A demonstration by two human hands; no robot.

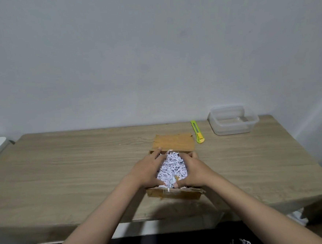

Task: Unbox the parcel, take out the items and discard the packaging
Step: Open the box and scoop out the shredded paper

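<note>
Scooping shredded paper [172, 168] from open cardboard box [173, 143] mid-table | left hand [147, 170] and right hand [195, 170] are cupping the heap, fingers curled | likely handling light, loose, spilling; gripping from beneath

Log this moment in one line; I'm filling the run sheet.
step: scoop filler | left hand + right hand: cupping shreds | box: open | cutter: idle | tub: empty
</note>
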